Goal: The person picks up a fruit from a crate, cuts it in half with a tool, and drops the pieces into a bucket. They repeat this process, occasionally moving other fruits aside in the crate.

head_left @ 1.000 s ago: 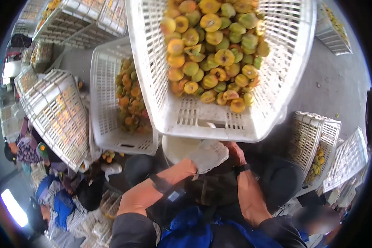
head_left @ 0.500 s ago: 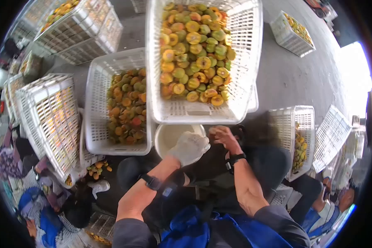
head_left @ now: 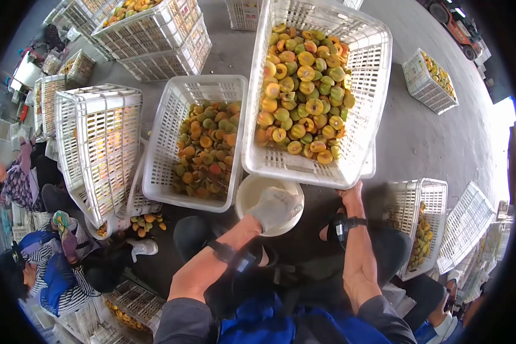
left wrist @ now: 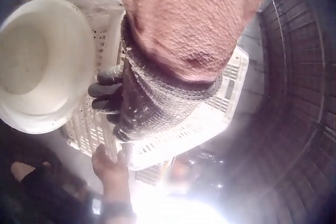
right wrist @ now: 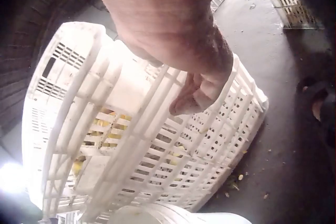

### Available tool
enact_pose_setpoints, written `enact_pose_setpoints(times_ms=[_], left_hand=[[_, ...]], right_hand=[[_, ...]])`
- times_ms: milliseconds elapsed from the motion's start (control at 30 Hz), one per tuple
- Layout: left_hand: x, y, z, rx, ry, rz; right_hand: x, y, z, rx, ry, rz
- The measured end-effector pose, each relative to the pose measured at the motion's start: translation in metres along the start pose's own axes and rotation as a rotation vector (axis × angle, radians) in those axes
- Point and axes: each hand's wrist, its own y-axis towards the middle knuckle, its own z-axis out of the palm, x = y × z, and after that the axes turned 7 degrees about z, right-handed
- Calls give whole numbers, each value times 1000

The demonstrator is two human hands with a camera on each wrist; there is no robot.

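Observation:
A tall white plastic crate (head_left: 252,163) holds a heap of halved fruit (head_left: 307,97), yellow, orange and green, like peaches. At its near right corner my bare right hand (head_left: 351,192) grips the rim; the right wrist view shows the curled fingers (right wrist: 194,100) against the slotted wall. My left hand (head_left: 278,206), in a pale work glove, hangs over a white bucket (head_left: 297,221) below the crate's near edge. Its gloved fingers (left wrist: 107,90) are loosely bent with nothing visible in them. Inside the bucket (left wrist: 79,71) only bare wall shows.
A second white crate (head_left: 155,172) of fruit stands at the left, with stacked crates (head_left: 94,149) beyond. Loose fruit (head_left: 148,223) lies on the floor. Crates (head_left: 418,229) stand at the right, another (head_left: 433,92) farther back. Other people (head_left: 49,269) sit at the left.
My hands, earlier close together below the crate, have parted. The right has moved right to the crate's corner; the left stays over the bucket. The head view has shifted, showing more floor.

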Motion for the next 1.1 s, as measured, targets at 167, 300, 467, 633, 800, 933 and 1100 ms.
enact_pose_setpoints(times_ms=[167,300,467,633,800,933,1100], left_hand=[[24,-12,37,-127,39,11],[20,-12,25,-163,57,25],[21,-9,14,-65,-13,-50],[43,-11,8,-208,-73,-119],[64,-29,-8,-304,-265,-308],[86,-51,-47,-659,-1006,-651],[152,-50,-6,-1092,-1020,-781]], right_hand=[[-2,14,0,-100,-109,-1],[-63,105,-46,-64,-77,-132],[-55,118,-44,-60,305,44],[-26,88,-30,-50,400,167],[-9,68,-25,-92,284,209],[-13,68,-26,-35,383,200],[-2,55,-16,-52,377,203]])
